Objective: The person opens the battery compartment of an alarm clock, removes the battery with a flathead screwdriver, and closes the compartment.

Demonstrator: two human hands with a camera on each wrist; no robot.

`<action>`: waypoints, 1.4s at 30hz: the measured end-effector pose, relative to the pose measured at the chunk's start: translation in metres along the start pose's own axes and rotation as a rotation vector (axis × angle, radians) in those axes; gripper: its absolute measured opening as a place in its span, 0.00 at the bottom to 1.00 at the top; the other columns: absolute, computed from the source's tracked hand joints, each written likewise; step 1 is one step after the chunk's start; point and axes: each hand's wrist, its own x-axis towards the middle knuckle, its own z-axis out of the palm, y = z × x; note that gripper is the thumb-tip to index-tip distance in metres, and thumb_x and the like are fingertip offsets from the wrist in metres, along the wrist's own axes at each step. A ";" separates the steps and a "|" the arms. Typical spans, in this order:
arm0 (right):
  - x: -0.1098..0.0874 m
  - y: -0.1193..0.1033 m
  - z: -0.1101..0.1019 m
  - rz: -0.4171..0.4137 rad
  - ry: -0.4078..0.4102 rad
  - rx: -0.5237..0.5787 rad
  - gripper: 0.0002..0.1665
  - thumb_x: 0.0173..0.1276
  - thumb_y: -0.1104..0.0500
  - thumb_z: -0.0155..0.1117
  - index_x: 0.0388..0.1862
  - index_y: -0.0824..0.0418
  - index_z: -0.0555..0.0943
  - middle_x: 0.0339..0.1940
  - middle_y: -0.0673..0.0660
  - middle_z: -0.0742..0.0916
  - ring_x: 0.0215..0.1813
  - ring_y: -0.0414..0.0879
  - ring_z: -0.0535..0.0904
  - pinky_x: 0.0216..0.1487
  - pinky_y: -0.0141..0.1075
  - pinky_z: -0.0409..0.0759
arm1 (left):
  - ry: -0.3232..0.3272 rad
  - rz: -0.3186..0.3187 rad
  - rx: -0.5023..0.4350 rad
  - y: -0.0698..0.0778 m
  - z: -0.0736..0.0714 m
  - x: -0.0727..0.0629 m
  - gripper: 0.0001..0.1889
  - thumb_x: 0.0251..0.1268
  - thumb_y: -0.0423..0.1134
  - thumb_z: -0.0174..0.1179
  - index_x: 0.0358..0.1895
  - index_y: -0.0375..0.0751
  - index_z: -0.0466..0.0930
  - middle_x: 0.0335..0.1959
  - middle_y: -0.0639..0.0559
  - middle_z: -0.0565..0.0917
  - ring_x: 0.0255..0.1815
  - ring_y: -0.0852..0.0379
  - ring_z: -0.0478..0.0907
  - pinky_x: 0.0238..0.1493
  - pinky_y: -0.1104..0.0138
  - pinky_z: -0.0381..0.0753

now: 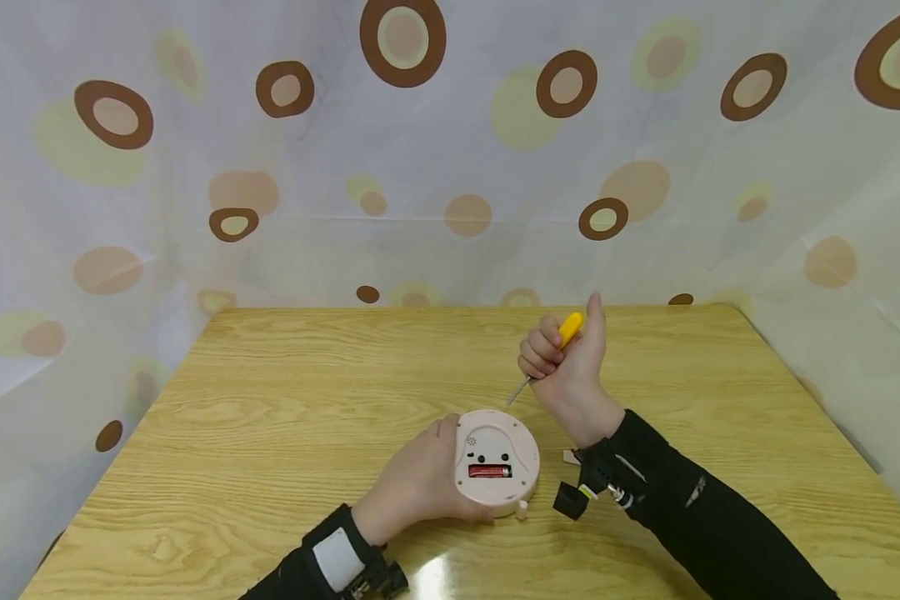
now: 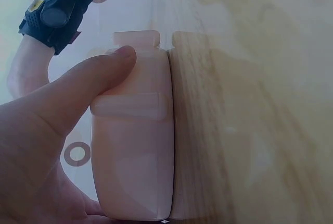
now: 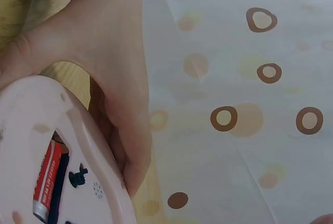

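A round pale-pink clock (image 1: pixel 525 454) lies with its back turned up, showing small dark knobs, speaker holes and an uncovered battery slot. One red AA battery (image 1: pixel 490 472) sits in that slot; its printed label shows in the right wrist view. My left hand (image 1: pixel 423 471) grips the clock's left side, and in the left wrist view the thumb (image 2: pixel 112 67) presses along its edge beside a foot. Above and to the right, my right hand (image 1: pixel 566 371) holds a screwdriver (image 1: pixel 570 327) by its yellow handle, thumb raised. The metal shaft points down left, its tip apart from the clock's top rim.
A small pale-pink piece (image 1: pixel 570 457) lies on the wooden table (image 1: pixel 307 375), partly hidden by the right wrist's camera mount (image 1: pixel 570 500). Behind the table's far edge hangs a white sheet (image 1: pixel 420 267) with brown and beige circles.
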 end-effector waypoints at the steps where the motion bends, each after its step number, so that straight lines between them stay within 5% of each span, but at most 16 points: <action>1: -0.001 0.000 -0.001 0.001 -0.004 0.001 0.46 0.80 0.21 0.25 0.12 0.52 0.55 0.10 0.47 0.57 0.18 0.45 0.44 0.28 0.35 0.39 | 0.000 0.001 -0.003 0.000 0.000 0.000 0.63 0.30 0.62 0.89 0.70 0.32 0.68 0.52 0.45 0.82 0.50 0.53 0.83 0.53 0.60 0.86; 21: -0.018 0.011 -0.012 -0.054 -0.034 -0.173 0.37 0.88 0.41 0.27 0.13 0.51 0.53 0.11 0.47 0.56 0.18 0.45 0.44 0.29 0.38 0.38 | 0.006 0.002 -0.005 0.001 -0.001 0.001 0.58 0.29 0.63 0.89 0.65 0.34 0.70 0.46 0.51 0.81 0.44 0.57 0.81 0.46 0.64 0.85; 33: -0.028 0.021 -0.018 -0.086 -0.086 -0.263 0.36 0.89 0.44 0.26 0.14 0.51 0.55 0.12 0.47 0.57 0.18 0.44 0.45 0.29 0.40 0.40 | -0.009 -0.008 -0.013 0.003 -0.002 -0.001 0.63 0.30 0.62 0.89 0.70 0.31 0.68 0.51 0.46 0.83 0.48 0.54 0.83 0.49 0.61 0.86; 42: -0.036 0.035 -0.022 -0.069 -0.039 -0.317 0.35 0.89 0.46 0.31 0.15 0.52 0.56 0.12 0.45 0.59 0.17 0.42 0.49 0.29 0.39 0.43 | -0.016 -0.003 -0.029 -0.001 0.001 0.002 0.58 0.30 0.63 0.88 0.65 0.35 0.69 0.47 0.51 0.81 0.43 0.58 0.80 0.43 0.66 0.83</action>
